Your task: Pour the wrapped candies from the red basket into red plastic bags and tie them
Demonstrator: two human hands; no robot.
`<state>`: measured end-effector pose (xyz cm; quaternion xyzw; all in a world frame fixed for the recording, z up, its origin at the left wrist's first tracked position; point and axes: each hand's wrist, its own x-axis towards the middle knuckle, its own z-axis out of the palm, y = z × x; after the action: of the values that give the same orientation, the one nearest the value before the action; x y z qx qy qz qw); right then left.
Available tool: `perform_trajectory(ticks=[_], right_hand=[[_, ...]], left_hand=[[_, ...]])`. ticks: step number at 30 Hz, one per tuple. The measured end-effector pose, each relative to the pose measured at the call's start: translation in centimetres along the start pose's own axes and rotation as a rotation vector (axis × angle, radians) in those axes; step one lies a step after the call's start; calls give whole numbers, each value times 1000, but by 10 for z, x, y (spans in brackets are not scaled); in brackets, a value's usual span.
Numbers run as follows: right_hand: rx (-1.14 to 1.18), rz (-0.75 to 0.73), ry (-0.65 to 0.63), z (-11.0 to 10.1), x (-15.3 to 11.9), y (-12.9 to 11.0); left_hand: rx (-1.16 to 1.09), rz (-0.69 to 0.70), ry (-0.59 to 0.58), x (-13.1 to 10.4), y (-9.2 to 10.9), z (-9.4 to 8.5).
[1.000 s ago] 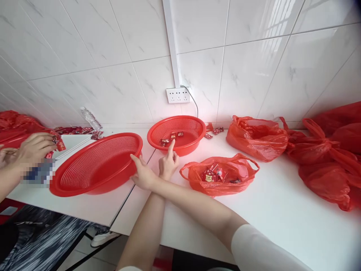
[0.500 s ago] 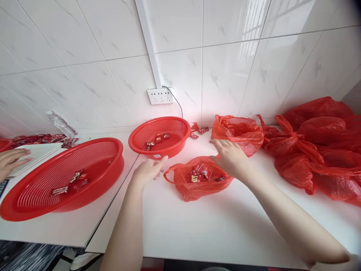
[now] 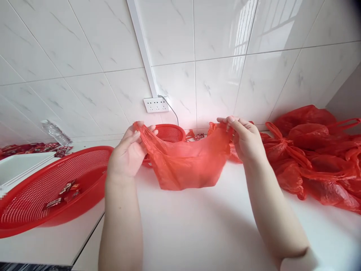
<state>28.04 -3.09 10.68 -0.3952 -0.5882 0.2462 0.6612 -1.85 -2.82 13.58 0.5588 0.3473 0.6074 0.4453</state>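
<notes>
Bag [image 3: 186, 167] of red plastic hangs over white table [image 3: 191, 229], left hand [image 3: 125, 154] pinching one upper end, right hand [image 3: 248, 141] pinching the other; red basket [image 3: 87, 163] holding small packets [image 3: 66, 195] stands at the left

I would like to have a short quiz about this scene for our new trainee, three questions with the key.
1. What do the left hand and the right hand hold up between them?
2. True or false: the socket panel is on the wall.
3. On which hand's side is the large basket with packets inside? A. right; B. left.

Key: 1. A red plastic bag. 2. True. 3. B.
</notes>
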Motion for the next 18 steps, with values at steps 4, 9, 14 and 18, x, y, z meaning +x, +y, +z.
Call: perform_trajectory(ticks=[4,9,14,18], right_hand=[[62,-125,41,25,-5,-12],[-32,-292,-340,44,-27,-36],[-64,-375,-571,53,-33,-42],[-16,-225,-492,54,-30,-34]], left_hand=[[-31,57,-75,-12,3,25],[235,-86,-362,-30,-4,49],[238,-100,-499,-38,-18,65],[131,-212,-368,-36,-24,65]])
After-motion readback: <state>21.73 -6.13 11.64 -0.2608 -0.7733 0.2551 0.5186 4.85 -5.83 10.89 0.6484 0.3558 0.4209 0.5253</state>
